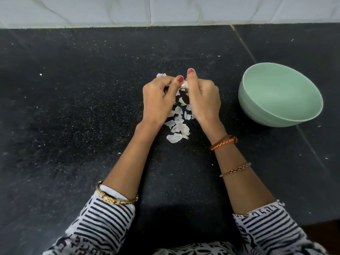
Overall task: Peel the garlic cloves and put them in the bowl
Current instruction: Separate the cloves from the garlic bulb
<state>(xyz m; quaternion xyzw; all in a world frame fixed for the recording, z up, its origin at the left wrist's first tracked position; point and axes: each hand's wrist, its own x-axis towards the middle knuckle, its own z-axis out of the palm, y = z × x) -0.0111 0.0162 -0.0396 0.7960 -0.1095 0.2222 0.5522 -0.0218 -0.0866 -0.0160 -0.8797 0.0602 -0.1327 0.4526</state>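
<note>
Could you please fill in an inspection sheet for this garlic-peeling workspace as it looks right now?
Surface: black speckled counter, dotted with small white flecks.
Job's things: garlic clove pinched between both hands; green bowl to the right, no cloves visible inside.
Clutter: garlic peels piled below the hands.
Grippers: left hand and right hand both grip the clove.
Cables: nothing seen.
Surroundings: white tiled wall behind the counter.
</note>
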